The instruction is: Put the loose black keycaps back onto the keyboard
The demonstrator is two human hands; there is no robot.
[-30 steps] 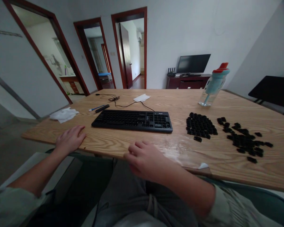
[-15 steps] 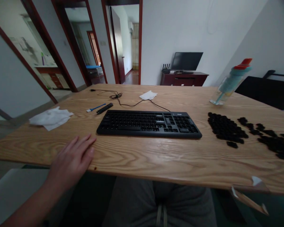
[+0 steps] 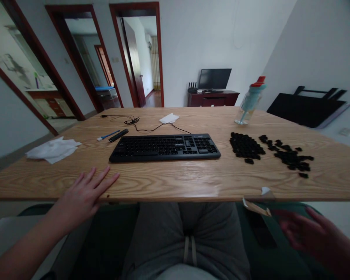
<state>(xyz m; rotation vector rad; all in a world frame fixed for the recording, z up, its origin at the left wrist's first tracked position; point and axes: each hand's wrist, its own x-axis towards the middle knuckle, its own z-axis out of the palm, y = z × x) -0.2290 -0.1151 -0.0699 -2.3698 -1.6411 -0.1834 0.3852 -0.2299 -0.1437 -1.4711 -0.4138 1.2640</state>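
Observation:
My left hand lies flat on the wooden table near its front edge, fingers spread and holding nothing. Just beyond its fingertips is a black keyboard with a few gaps among its keys. Low on the right, under the table's edge level, my right hand shows blurred, thumb apart from the fingers, with nothing visible in it. Closest to that hand is a pale brown strip at the table edge. Black keycaps lie in a tight patch and a loose scatter right of the keyboard.
Crumpled white tissue lies at the left, near a blue brush and a black stick-like tool. Behind the keyboard are its coiled cable and a folded tissue. A water bottle stands at the back right.
The view has turned to the right, so things on the table appear further left. My right hand has come into view at the lower right. My left hand stays on the table, its fingers more spread.

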